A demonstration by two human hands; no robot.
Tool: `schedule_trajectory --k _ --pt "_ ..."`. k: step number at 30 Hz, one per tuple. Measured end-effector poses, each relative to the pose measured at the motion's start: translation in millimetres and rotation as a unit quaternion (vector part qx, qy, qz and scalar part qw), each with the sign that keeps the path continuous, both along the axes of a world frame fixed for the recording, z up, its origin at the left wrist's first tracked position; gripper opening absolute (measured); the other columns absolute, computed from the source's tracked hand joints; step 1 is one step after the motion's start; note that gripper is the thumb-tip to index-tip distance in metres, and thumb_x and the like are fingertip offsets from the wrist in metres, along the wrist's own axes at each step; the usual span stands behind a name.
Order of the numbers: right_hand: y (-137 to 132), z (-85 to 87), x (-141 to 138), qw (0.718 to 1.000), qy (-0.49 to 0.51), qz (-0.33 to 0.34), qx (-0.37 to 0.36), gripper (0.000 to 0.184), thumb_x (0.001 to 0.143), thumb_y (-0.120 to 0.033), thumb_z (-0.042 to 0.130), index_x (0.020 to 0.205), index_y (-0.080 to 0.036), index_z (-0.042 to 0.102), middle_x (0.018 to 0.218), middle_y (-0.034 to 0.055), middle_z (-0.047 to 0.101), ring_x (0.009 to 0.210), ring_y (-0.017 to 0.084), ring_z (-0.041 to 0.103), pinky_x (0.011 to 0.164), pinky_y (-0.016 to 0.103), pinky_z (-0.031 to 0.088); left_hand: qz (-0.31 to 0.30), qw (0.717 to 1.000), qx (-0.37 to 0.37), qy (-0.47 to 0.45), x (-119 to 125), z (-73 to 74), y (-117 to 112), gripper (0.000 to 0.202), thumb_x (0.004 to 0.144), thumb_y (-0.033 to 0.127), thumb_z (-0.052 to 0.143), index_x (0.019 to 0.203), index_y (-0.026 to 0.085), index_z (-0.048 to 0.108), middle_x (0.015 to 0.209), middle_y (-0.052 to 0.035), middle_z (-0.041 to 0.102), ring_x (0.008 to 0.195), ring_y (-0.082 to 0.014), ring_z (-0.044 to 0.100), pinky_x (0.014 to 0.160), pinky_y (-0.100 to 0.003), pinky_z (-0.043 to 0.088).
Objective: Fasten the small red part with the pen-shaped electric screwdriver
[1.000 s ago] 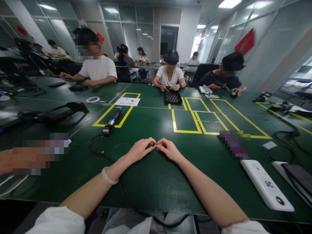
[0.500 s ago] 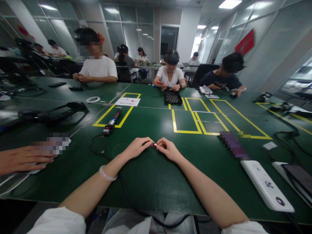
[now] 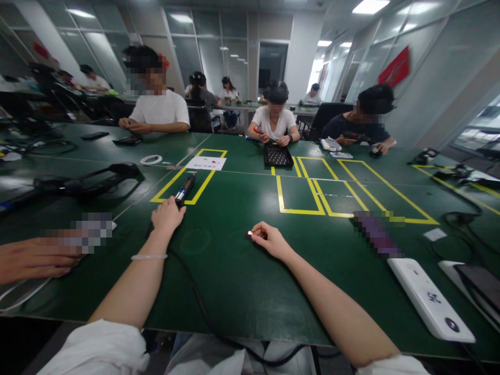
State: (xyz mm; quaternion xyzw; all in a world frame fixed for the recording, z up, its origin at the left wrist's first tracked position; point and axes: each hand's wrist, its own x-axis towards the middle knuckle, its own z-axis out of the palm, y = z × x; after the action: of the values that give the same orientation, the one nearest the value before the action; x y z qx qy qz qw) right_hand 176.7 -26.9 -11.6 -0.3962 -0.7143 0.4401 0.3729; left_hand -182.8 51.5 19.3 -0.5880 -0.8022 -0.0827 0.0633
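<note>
1. Red-and-white piece (image 3: 249, 234), very small, sits at the fingertips of the right hand (image 3: 269, 240), just above or against the green table (image 3: 234, 291), near the middle of the scene; the view is too coarse to say which, or what the piece is.
2. That right hand is pinching it between thumb and forefinger, with the other fingers curled in.
3. Well apart, to the left and a little farther off, the left hand (image 3: 167, 214) lies over the near end of a black-and-silver cylindrical tool (image 3: 185, 190). Its fingers are bent, but I cannot tell whether they grip the tool or only touch it.
4. The tool slants away inside the left outline of yellow tape (image 3: 205, 186), toward a white paper (image 3: 205, 163) at the far part of that outline.
5. A black cable (image 3: 194, 286) runs from beside the left wrist toward the near table edge.
6. Near right, a long white device (image 3: 432, 299) lies beside a blurred-out dark object (image 3: 377, 234).
7. Near left, another person's hand (image 3: 31, 260) rests over a blurred patch; across the table, a seated person (image 3: 273, 120) works above a black tray (image 3: 278, 166).
</note>
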Motion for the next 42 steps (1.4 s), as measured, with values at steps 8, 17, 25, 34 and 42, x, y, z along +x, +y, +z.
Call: schedule_trajectory --k 8,17,25,34,42 --pt "-0.6 1.4 -0.1 1.000 -0.003 0.002 0.002 0.018 0.085 -0.031 0.060 0.095 -0.017 0.059 0.079 0.0001 0.062 0.068 0.011 0.054 0.066 0.024 0.044 -0.006 1.000 -0.017 -0.005 -1.2 0.0 5.0 0.052 0.086 0.046 0.043 0.125 0.011 0.049 0.123 -0.0227 0.056 0.107 -0.0379 0.056 0.081 -0.048 0.048" --pt "1.2 -1.3 -0.5 1.000 -0.019 0.006 0.019 0.019 0.086 -0.033 0.060 0.096 -0.017 0.060 0.079 -0.0001 0.062 0.067 0.011 0.054 0.065 0.023 0.044 -0.045 0.999 -0.023 0.001 33.7 4.8 -11.7 0.053 0.085 0.051 0.044 0.120 0.012 0.054 0.114 -0.0202 0.059 0.101 -0.0343 0.059 0.077 -0.042 0.050" --pt "1.3 -2.5 -0.7 1.000 -0.009 0.003 0.029 0.019 0.085 -0.032 0.060 0.097 -0.017 0.059 0.078 -0.0005 0.061 0.066 0.011 0.053 0.065 0.024 0.044 -0.181 0.983 -0.016 0.002 89.4 4.1 -37.3 0.052 0.086 0.047 0.045 0.128 0.015 0.049 0.113 -0.0154 0.059 0.097 -0.0312 0.060 0.076 -0.039 0.048" --pt "-0.1 1.9 -1.2 0.998 -0.022 -0.023 0.053 0.015 0.084 -0.029 0.060 0.094 -0.017 0.059 0.075 -0.0012 0.060 0.066 0.012 0.054 0.066 0.024 0.044 -0.317 0.947 0.001 -0.042 144.1 -1.7 -67.7 0.056 0.084 0.041 0.056 0.133 0.018 0.044 0.120 -0.0146 0.057 0.105 -0.0293 0.056 0.087 -0.037 0.043" --pt "1.7 -3.8 -2.2 0.997 -0.039 -0.020 0.071 0.011 0.084 -0.026 0.060 0.091 -0.018 0.057 0.075 -0.0017 0.060 0.066 0.012 0.055 0.067 0.024 0.045 -0.371 0.929 0.010 -0.019 160.8 1.6 -85.5 0.055 0.084 0.035 0.056 0.135 0.017 0.042 0.118 -0.0120 0.057 0.103 -0.0269 0.056 0.085 -0.037 0.044"
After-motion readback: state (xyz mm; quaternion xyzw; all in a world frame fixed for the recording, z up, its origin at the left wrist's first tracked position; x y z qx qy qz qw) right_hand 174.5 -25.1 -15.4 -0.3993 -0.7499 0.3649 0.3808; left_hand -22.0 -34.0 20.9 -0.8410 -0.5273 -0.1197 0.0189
